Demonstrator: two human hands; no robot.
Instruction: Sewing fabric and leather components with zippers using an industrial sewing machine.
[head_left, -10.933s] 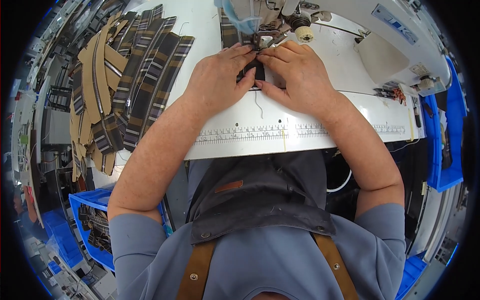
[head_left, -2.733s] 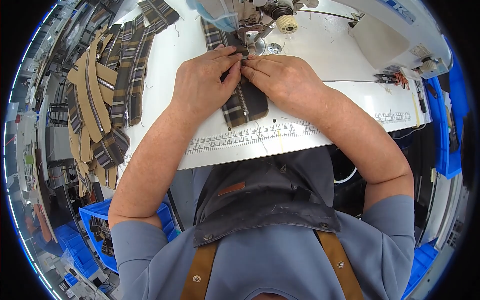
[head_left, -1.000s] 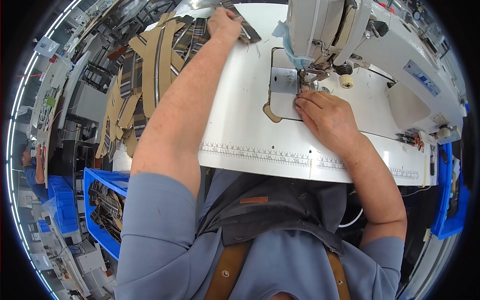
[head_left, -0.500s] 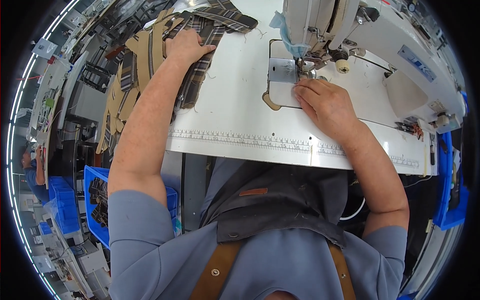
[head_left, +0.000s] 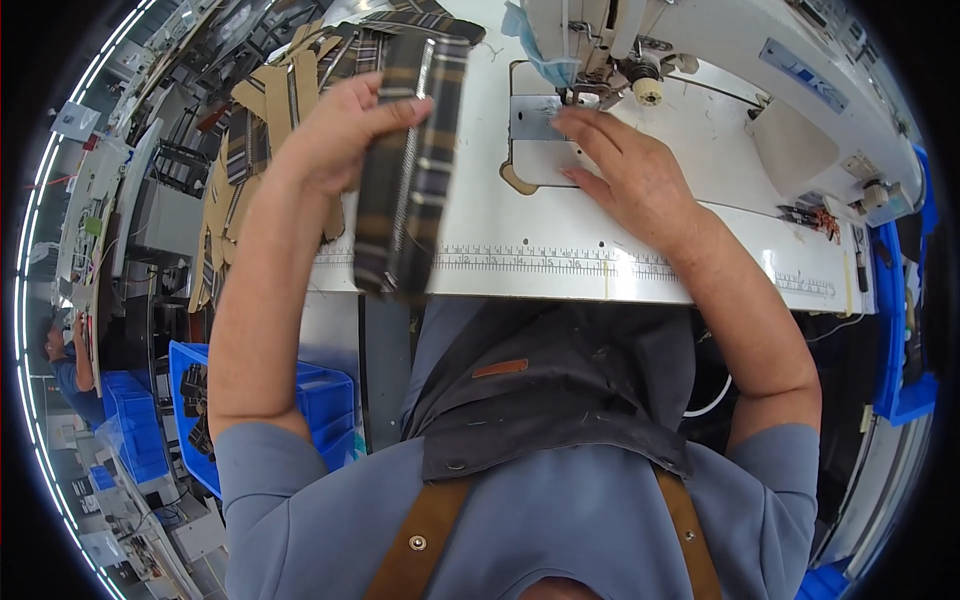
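A dark plaid fabric strip with a silvery zipper (head_left: 440,150) along it is lifted over the table's left part. My left hand (head_left: 345,125) is closed on its left edge, the thumb lying across the front; the lower end is slightly blurred. On the sewing machine (head_left: 690,45), the needle and presser foot area (head_left: 568,97) sits above a metal plate (head_left: 535,120). My right hand (head_left: 630,175) rests by it, fingertips close to the foot and thumb apart, with nothing visible in its grasp.
Tan and plaid fabric pieces (head_left: 265,95) pile up left of my left hand. A printed ruler (head_left: 540,262) runs along the table's front edge. Blue bins (head_left: 325,400) stand below left, another bin (head_left: 905,395) at right. A person (head_left: 75,370) sits far left.
My left hand has raised a plaid fabric strip off the pile and drawn it nearer to me. My right thumb has spread away from the fingers, still near the presser foot.
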